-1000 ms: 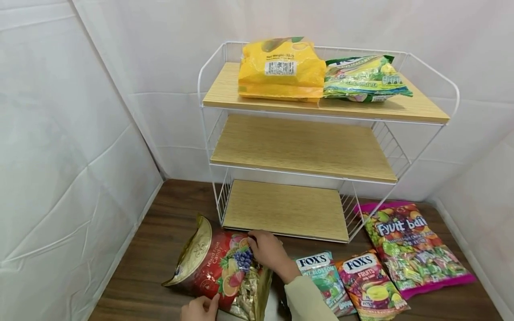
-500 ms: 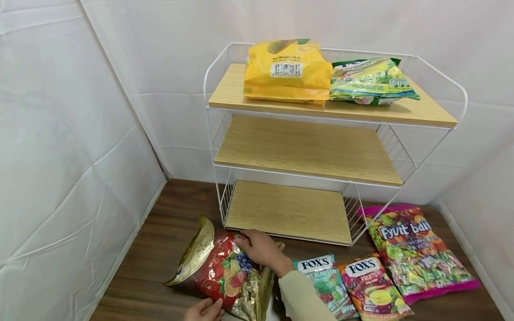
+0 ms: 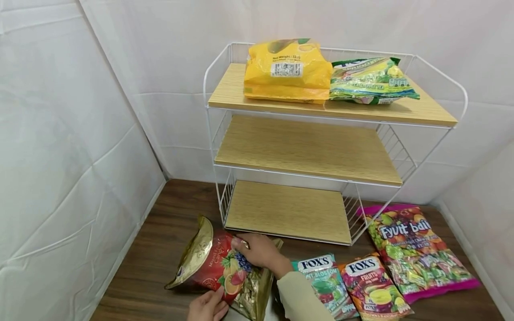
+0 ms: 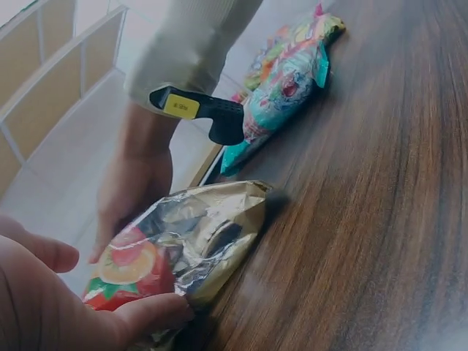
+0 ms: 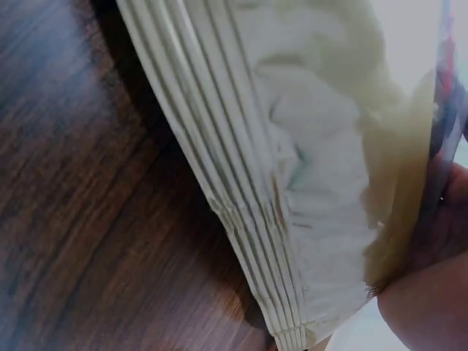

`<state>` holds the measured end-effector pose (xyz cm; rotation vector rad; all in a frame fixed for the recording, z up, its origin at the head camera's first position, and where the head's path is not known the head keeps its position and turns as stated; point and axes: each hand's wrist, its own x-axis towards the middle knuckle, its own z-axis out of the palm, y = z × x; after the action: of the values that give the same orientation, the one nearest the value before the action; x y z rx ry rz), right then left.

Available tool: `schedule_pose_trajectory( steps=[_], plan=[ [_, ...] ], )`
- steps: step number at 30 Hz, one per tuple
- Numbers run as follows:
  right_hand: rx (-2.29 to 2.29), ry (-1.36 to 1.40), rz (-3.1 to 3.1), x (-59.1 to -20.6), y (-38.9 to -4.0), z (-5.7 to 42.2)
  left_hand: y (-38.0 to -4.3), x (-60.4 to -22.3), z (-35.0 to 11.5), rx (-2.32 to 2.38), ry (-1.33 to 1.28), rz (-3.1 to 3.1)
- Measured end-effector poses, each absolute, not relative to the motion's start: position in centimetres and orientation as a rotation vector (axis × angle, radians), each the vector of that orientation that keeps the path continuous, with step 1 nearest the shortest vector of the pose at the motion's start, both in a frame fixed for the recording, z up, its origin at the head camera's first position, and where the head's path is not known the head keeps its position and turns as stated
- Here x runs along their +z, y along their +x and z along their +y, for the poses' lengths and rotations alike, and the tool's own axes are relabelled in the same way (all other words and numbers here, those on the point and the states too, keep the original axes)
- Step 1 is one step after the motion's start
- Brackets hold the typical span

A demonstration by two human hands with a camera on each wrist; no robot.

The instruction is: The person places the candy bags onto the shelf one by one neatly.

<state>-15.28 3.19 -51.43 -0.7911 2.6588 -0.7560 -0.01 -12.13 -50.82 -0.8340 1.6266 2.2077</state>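
A red and gold Mixed Fruit Candy bag (image 3: 210, 256) lies tilted on the dark wooden table, in front of the rack. My right hand (image 3: 259, 252) grips its far long side; in the right wrist view, fingers (image 5: 431, 292) hold the bag's side near its ribbed gold end seal (image 5: 227, 190). At the near side, my left hand (image 3: 208, 306) holds the lower edge. Its fingers (image 4: 150, 318) press against the bag (image 4: 212, 234) in the left wrist view, though the bag's underside is hidden there.
A white wire rack with three wooden shelves (image 3: 307, 149) stands behind. On its top shelf sit a yellow bag (image 3: 287, 82) and a green bag (image 3: 369, 82). Two Fox's candy bags (image 3: 323, 283) and a pink-edged Fyuit ball bag (image 3: 417, 249) lie on the right. White cloth walls (image 3: 80, 178) surround the table.
My left hand has moved slightly right and up along the bag's near edge. The right hand has shifted a little left on the far side. The bag itself has barely moved.
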Motion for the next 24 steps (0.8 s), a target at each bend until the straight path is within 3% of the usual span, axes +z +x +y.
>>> schedule_pose_trajectory(
  steps=[24],
  plan=[
    [-0.778,-0.803,2.637,-49.9,-14.0,4.1,-2.3,-51.0,-9.7,1.958,-0.459,2.168]
  ],
)
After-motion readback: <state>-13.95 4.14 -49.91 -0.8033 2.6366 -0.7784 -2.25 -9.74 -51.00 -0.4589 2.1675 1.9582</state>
